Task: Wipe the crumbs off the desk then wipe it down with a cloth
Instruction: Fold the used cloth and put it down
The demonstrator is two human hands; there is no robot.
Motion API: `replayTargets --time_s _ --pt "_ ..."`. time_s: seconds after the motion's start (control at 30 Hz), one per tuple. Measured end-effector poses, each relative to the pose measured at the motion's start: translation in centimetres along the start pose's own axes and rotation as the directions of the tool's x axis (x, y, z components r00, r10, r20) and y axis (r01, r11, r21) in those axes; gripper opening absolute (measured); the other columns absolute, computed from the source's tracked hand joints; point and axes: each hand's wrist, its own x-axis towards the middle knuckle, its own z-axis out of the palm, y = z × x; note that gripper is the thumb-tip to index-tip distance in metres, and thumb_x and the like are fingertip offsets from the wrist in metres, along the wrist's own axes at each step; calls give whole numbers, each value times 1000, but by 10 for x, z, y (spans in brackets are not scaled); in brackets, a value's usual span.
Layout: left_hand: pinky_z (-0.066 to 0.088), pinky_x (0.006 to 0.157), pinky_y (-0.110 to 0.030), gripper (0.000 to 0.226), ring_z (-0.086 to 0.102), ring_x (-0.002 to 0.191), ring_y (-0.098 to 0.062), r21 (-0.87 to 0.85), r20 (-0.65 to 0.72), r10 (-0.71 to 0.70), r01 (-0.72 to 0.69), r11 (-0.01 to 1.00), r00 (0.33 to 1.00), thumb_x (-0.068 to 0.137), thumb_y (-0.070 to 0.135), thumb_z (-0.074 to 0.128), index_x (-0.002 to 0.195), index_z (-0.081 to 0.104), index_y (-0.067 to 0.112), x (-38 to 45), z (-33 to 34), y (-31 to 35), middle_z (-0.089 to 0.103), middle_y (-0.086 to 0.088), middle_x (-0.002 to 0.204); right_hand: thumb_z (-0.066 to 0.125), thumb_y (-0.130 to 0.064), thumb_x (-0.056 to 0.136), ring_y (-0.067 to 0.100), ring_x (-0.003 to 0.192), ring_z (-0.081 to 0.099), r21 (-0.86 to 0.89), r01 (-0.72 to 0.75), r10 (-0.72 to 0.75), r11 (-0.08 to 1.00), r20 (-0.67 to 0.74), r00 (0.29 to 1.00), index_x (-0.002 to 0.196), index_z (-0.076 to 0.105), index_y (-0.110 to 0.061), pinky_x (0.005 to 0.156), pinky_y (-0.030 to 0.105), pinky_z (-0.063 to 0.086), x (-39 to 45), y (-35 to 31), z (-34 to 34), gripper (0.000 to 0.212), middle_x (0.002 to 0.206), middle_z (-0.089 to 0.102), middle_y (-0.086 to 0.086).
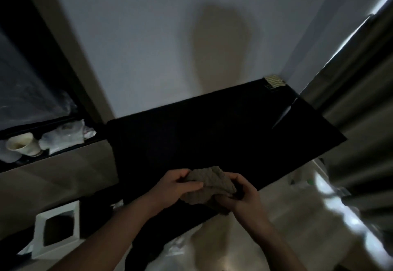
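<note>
Left hand [178, 185] and right hand [240, 198] both grip bunched cloth [210, 183] (grey, textured), fingers curled round it. Cloth held above near edge of dark desk [212, 126]. Paper cup [21, 146] on ledge at left.

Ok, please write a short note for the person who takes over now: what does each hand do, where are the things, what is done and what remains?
Left hand: grips the left side of the cloth.
Right hand: grips the right side of the cloth from below.
The cloth is bunched between both hands, just above the near edge of the black desk, not pressed on it.
Done: cannot tell; the picture is too dark and blurred to show crumbs.
Left: lay the cloth on the desk and wipe the whole top. A small striped item lies at the far right corner.
</note>
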Motion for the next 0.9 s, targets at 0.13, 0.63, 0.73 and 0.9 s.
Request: replayTargets --time_s 0.13,0.63,0.73,0.9 --pt "60 85 -38 10 73 95 -29 -1 -114 92 -93 996 989 89 13 74 95 73 6 11 90 -2 76 -14 97 82 8 75 18 97 74 31 -43 43 999 13 999 121 66 -18 74 27 60 -12 9 -89 56 106 75 0" --pt "60 82 -34 12 73 96 -20 66 -274 187 -176 982 943 90 20 74 101 72 16 103 205 40 77 -5 101 78 12 76 25 103 74 66 -118 107 991 153 982 121 69 -16 77 31 59 69 0 -244 54 110 77 8" --pt "59 80 -30 13 72 96 -18 38 -291 208 -206 978 934 93 21 71 103 71 14 148 219 58 76 -3 101 80 7 76 23 101 74 39 -142 136 989 138 981 116 72 -14 82 35 60 109 -3 -273 45 108 78 6" --pt "60 85 -34 14 72 98 -19 -44 -275 151 -169 985 950 93 23 70 103 70 14 221 238 94 75 -3 103 80 4 78 31 93 74 48 -214 209 976 91 974 106 73 -3 83 37 59 173 -9 -320 30 103 76 20"
